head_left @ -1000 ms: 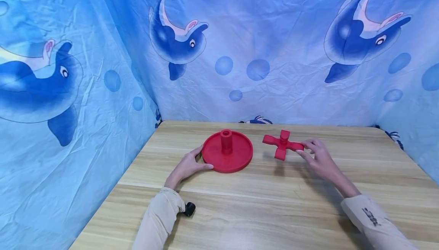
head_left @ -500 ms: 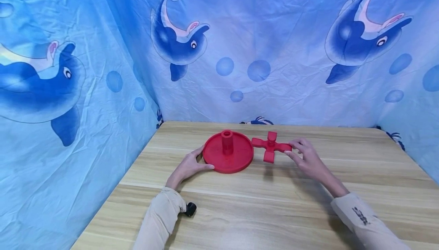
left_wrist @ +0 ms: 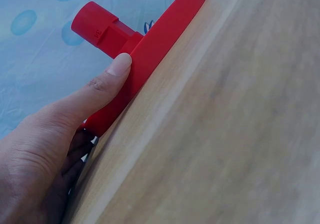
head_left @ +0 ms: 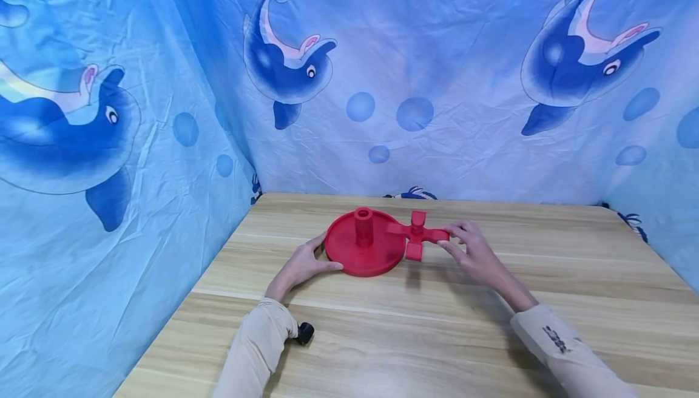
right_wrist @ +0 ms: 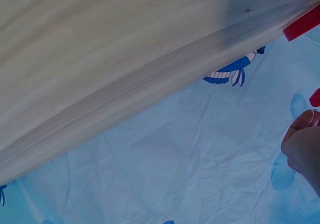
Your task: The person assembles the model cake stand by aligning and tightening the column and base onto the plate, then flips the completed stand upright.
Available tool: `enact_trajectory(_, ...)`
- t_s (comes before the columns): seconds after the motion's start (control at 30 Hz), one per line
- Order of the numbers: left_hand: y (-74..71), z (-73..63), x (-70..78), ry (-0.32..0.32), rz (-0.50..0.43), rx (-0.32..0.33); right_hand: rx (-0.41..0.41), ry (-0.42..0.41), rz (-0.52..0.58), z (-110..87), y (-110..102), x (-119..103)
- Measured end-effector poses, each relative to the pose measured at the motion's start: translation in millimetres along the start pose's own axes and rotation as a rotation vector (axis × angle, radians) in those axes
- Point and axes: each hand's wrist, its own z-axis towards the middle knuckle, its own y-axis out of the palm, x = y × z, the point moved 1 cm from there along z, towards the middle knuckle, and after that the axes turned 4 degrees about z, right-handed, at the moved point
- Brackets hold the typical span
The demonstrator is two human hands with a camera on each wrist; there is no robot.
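A round red base (head_left: 341,246) with a raised rim lies flat on the table. From its middle rises a hollow red post (head_left: 363,229), marked with small characters in the left wrist view. My left hand (head_left: 306,264) holds the base by its left side, thumb (left_wrist: 107,82) against the rim wall and fingers around the far side. Pinched by one arm between thumb and fingers of my right hand (head_left: 474,255) is a red four-armed cross piece (head_left: 417,233), raised off the table. Its left arm reaches over the base's right rim, apart from the post.
The wood-grain table (head_left: 393,337) is bordered behind and at the sides by a blue dolphin-print curtain (head_left: 464,161). A small black object (head_left: 304,333) sits at the left sleeve's cuff.
My right hand has carried the cross piece leftward, from beside the base until one arm overlaps its right rim. The left hand keeps holding the base in place.
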Motion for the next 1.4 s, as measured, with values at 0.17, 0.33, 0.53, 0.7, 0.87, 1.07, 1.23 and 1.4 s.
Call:
enact_trajectory(0.17,-0.4,0.3,0.3,0.009,0.001,0.005,-0.011,0.007,0.01,3.2,6,-4)
enact_trajectory(0.33,-1.2,-0.6,0.8,0.021,0.0,0.007,-0.028,0.013,0.022,6.5,13,-9)
enact_trajectory(0.53,-0.9,-0.4,-0.3,0.022,-0.002,0.006,-0.048,0.035,0.051,11.2,19,-14)
enact_trajectory(0.7,-1.0,-0.7,-0.2,0.021,-0.006,0.009,-0.065,0.052,0.057,13.2,23,-16)
enact_trajectory(0.87,-1.2,-1.1,0.6,0.016,-0.003,0.01,-0.063,0.042,0.069,15.5,29,-17)
enact_trajectory(1.07,-1.1,-0.2,1.0,0.021,0.0,0.011,-0.067,0.02,0.095,19.2,35,-22)
enact_trajectory(1.23,-1.5,-1.1,1.8,0.021,0.007,0.008,-0.087,0.015,0.111,24.3,40,-27)
enact_trajectory(1.4,-1.4,-1.6,2.0,0.016,0.018,0.009,-0.131,0.045,0.104,32.2,45,-29)
